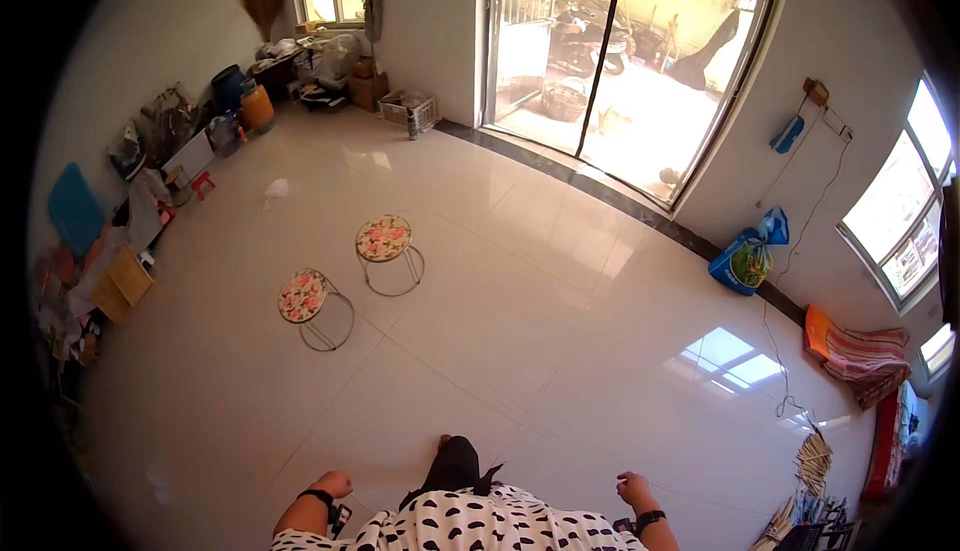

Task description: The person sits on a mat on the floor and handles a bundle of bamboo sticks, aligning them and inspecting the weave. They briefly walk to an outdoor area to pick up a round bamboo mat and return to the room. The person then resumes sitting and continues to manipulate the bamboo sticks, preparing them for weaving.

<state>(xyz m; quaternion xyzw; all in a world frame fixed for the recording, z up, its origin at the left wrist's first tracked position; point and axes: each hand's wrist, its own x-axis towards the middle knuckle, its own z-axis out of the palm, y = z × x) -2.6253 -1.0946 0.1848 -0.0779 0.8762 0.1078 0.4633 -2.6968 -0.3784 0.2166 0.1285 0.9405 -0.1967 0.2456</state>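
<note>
Person stands mid-room on pale tiled floor, arms hanging at sides, both hands empty. Left hand sits low in view beside the polka-dot top; fingers curled in to a loose fist, gripping nothing. Black wrist strap on that arm. Right hand on the other side, also w/ a dark strap; fingers bent inward, half closed, nothing in them. One foot pokes out ahead of the body, btwn the two hands.

Nearest things ahead: two small round stools w/ floral tops on wire frames. Near stool is left of centre; far stool stands just beside it, a bit further back & to the right. Not touching each other. Both well apart from either hand, left hand being the closer.

Rest of room: clutter along left wall – blue board, boxes, blue barrel, orange jug, small red stool. Broom leans up in the far left corner. White crate near the glass sliding door, sunlit yard outside. Blue bag against right wall, striped cloth further along under the window. Bundle of sticks on floor at lower right, near the right hand's side but apart from it.
</note>
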